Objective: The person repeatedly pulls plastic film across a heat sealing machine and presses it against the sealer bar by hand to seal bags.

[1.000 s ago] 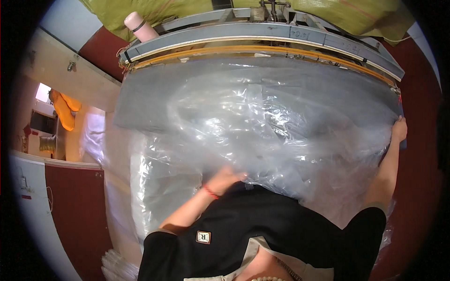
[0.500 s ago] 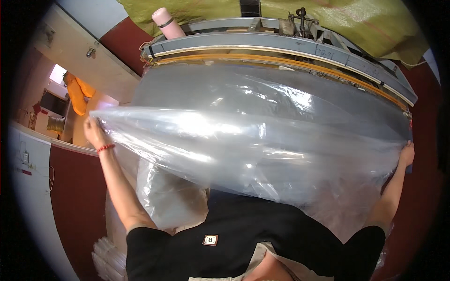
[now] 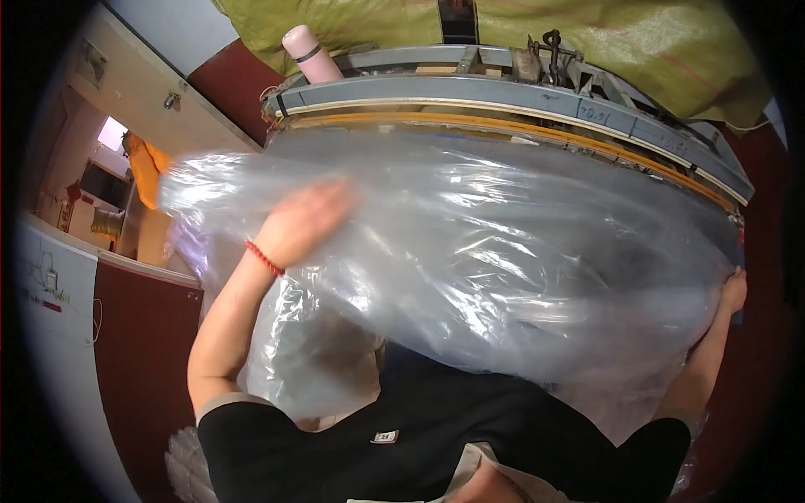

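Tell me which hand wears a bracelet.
The left hand, over the clear plastic sheet: a red bracelet rings its wrist. The right hand, at far right, shows none.

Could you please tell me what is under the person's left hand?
Below the motion-blurred left hand lies wrinkled, shiny clear plastic sheeting. The patch directly beneath the hand is covered, so I cannot tell whether they touch.

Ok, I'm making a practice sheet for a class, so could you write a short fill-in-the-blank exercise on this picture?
1. The left hand, blurred over the clear plastic sheet, has a ____ bracelet at its wrist.
2. The right hand is at the sheet's ____ end.
3. The bottle by the metal frame is ____.
4. The person's shirt is mostly ____.

Missing words: red; right; pink; black.
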`<control>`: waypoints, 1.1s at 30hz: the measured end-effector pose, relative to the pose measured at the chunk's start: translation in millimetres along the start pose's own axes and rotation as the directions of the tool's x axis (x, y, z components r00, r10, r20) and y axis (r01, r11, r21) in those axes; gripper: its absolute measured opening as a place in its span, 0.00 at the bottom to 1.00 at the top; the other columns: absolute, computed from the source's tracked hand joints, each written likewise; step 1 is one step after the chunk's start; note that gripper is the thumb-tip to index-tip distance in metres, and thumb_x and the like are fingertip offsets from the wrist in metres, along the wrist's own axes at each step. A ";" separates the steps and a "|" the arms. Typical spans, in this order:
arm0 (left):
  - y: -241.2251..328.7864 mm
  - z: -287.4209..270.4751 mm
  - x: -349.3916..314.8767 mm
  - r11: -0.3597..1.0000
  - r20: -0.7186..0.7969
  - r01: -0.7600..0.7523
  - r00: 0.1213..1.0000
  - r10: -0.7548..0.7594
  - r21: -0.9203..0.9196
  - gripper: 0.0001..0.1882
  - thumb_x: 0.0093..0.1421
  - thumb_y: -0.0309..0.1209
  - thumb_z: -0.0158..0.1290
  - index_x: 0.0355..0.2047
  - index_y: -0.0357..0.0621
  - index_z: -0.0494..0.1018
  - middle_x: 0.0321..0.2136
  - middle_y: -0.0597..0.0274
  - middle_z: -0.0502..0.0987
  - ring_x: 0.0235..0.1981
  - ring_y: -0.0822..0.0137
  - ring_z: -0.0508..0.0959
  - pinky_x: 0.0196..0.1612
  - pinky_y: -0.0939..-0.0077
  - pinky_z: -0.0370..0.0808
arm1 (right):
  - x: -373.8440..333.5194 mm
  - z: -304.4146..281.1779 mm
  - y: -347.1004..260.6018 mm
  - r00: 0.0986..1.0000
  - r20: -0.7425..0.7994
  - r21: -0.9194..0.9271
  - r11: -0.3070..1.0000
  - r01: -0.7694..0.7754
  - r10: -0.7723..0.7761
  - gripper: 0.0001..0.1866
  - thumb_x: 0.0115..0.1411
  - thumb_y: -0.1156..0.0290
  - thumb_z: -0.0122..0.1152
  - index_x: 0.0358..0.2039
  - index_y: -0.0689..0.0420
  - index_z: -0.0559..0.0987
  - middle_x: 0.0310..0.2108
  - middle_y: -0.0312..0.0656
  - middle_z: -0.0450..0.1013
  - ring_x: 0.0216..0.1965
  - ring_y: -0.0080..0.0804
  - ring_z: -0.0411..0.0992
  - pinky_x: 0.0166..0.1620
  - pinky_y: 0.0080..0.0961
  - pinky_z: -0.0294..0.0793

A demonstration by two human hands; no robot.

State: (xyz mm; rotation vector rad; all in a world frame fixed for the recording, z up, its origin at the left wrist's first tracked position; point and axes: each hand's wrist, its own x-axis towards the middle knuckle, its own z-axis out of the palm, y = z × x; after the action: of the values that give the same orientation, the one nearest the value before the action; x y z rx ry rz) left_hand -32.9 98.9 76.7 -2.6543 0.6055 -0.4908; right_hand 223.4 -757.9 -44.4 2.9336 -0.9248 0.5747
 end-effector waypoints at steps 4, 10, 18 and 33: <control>-28.5 30.3 -41.1 0.496 0.522 0.852 0.350 -0.778 0.168 0.34 0.48 0.16 0.41 0.57 0.48 0.48 0.56 0.50 0.53 0.50 0.51 0.63 0.48 0.65 0.66 | -9.0 -4.4 -8.6 1.000 -0.018 0.030 1.000 0.010 -0.009 0.22 0.60 0.53 0.31 0.41 0.53 0.69 0.39 0.49 0.69 0.40 0.51 0.66 0.38 0.44 0.65; -34.1 41.8 -32.8 0.792 0.234 0.592 0.800 -0.553 -0.150 0.28 0.49 0.22 0.48 0.53 0.45 0.57 0.53 0.51 0.58 0.51 0.52 0.62 0.49 0.66 0.64 | 2.3 2.4 5.9 0.999 0.022 0.022 0.999 0.035 -0.036 0.22 0.60 0.53 0.31 0.43 0.53 0.69 0.40 0.49 0.69 0.40 0.51 0.66 0.39 0.43 0.65; -21.7 51.6 -16.5 0.814 0.406 0.561 0.785 -0.467 -0.151 0.13 0.48 0.31 0.54 0.35 0.41 0.71 0.36 0.58 0.73 0.43 0.60 0.68 0.46 0.63 0.62 | 3.5 1.6 7.2 1.000 0.000 0.022 1.000 0.009 -0.009 0.23 0.60 0.52 0.31 0.45 0.51 0.69 0.42 0.47 0.69 0.42 0.50 0.66 0.40 0.42 0.65; 17.7 -46.4 49.9 0.980 -0.274 0.074 0.962 -0.021 0.183 0.08 0.53 0.31 0.49 0.30 0.39 0.67 0.31 0.53 0.71 0.34 0.55 0.71 0.38 0.63 0.70 | 5.4 9.1 15.6 0.999 0.035 -0.007 0.999 -0.037 0.037 0.23 0.60 0.53 0.30 0.44 0.53 0.68 0.41 0.49 0.68 0.41 0.51 0.66 0.40 0.42 0.64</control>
State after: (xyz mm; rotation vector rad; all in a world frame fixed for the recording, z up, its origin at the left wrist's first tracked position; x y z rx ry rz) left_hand -15.7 47.7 121.9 -2.4417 0.5411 -0.8908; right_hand 221.9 -774.9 -52.5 2.9364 -0.9850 0.5222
